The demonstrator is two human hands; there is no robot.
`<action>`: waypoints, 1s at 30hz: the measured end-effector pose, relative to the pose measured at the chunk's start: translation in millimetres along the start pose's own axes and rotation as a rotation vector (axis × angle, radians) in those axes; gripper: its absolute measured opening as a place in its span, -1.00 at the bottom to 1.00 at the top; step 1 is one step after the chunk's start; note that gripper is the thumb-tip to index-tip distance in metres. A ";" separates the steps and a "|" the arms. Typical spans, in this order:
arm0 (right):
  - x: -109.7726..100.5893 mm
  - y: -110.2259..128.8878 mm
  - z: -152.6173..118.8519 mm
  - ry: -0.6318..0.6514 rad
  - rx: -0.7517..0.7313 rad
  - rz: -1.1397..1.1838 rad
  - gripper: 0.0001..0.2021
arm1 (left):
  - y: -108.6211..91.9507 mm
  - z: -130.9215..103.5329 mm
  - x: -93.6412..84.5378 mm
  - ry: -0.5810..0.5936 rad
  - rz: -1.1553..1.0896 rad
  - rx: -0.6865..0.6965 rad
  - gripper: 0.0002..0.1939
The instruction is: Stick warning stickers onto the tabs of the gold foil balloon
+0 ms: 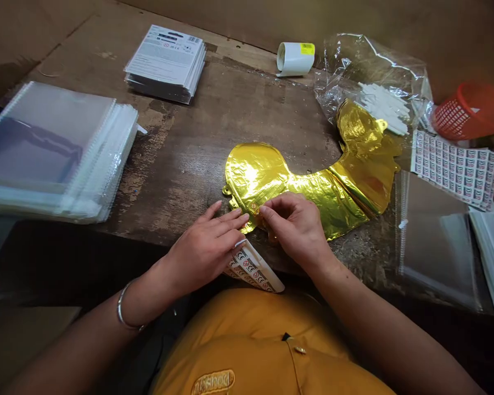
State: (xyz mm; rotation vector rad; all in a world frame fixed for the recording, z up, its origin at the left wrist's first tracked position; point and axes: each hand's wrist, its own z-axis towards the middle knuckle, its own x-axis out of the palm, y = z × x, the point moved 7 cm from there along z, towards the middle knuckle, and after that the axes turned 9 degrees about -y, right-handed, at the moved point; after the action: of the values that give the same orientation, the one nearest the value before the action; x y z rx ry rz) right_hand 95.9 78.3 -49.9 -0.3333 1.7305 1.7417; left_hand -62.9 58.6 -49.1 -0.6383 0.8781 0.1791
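A shiny gold foil balloon (329, 192), lying flat and unfilled, spreads over the dark table in front of me. My left hand (209, 247) has a sheet of printed CE stickers (253, 269) under its thumb, while its fingertips lie on the foil's lower left edge. With thumb and index finger together, my right hand (294, 225) pinches something at the foil's lower edge, beside a small round mark. What sits between those fingertips is too small to make out.
Stacked clear plastic sleeves (45, 148) lie at the left, printed cards (164, 60) behind them. At the right are a clear bag (379, 60) with white sticks, a red basket (456, 112), sticker sheets (453, 167) and a clear sleeve (436, 236). A white roll (290, 59) lies at the back.
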 end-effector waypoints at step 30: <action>6.6 16.3 1.3 -0.033 -0.187 -0.340 -0.88 | 0.8 -1.1 2.2 0.011 0.000 -0.012 -0.86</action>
State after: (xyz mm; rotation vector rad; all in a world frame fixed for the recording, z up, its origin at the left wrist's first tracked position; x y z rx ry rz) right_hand 81.5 82.7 -40.7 -0.6373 1.3947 1.6465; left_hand -62.6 58.3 -51.6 -0.6517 0.8884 0.1809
